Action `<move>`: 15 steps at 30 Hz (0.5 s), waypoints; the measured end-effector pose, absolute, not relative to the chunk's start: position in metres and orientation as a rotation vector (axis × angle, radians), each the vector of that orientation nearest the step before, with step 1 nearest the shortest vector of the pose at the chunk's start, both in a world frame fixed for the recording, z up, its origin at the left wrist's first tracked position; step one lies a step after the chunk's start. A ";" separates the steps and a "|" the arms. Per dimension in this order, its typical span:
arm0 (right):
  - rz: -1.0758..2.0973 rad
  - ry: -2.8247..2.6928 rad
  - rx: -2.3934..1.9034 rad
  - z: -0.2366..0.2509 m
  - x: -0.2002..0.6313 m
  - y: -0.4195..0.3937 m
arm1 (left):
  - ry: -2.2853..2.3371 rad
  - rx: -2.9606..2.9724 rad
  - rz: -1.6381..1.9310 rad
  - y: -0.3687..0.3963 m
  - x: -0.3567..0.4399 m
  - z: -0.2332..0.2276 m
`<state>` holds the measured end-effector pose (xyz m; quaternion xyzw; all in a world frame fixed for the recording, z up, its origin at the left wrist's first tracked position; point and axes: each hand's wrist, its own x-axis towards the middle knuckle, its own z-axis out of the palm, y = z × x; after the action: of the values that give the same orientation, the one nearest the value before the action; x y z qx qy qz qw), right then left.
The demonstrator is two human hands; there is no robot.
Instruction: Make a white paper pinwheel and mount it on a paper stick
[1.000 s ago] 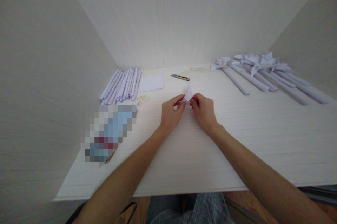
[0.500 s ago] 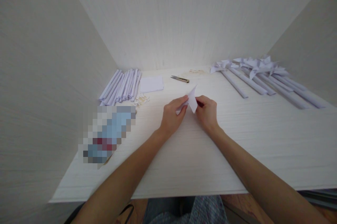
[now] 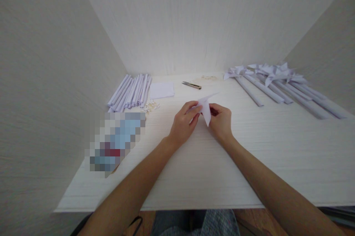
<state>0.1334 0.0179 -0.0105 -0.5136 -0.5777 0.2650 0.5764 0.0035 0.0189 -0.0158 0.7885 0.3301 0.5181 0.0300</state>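
Observation:
A white paper pinwheel [image 3: 205, 109], with pointed, folded blades, is held up over the middle of the table. My left hand [image 3: 184, 121] is closed on its left side, thumb and fingers pinching the paper. On the other side my right hand [image 3: 221, 120] has its fingers curled closed against the pinwheel, and the blade partly hides its fingertips. Beyond my hands lies a pair of thread snips [image 3: 191, 85] on the white table [image 3: 194, 169].
Finished pinwheels on rolled paper sticks [image 3: 273, 84] lie at the back right. Rolled paper tubes [image 3: 132, 91] are piled back left, beside flat paper sheets [image 3: 162, 90]. Small cotton-tipped pieces [image 3: 151, 107] lie near a blurred-out object [image 3: 120, 140]. Walls stand behind and at both sides.
The pinwheel has turned a little in my hands; one blade now points up to the right and another hangs lower. The whole view has shifted slightly.

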 end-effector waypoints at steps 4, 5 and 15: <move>0.640 -1.338 -1.182 -0.011 0.133 0.018 | 1.039 2.451 1.591 0.018 0.003 -0.015; 0.631 -1.340 -1.180 -0.011 0.133 0.017 | 1.045 2.452 1.588 0.017 0.003 -0.015; 0.462 -1.402 -1.190 -0.006 0.133 0.016 | 1.075 2.470 1.580 0.018 0.003 -0.015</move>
<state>0.1332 0.0165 -0.0059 -0.5098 -0.6006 0.1981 0.5831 0.0025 0.0175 -0.0154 0.7909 0.3443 0.5058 0.0094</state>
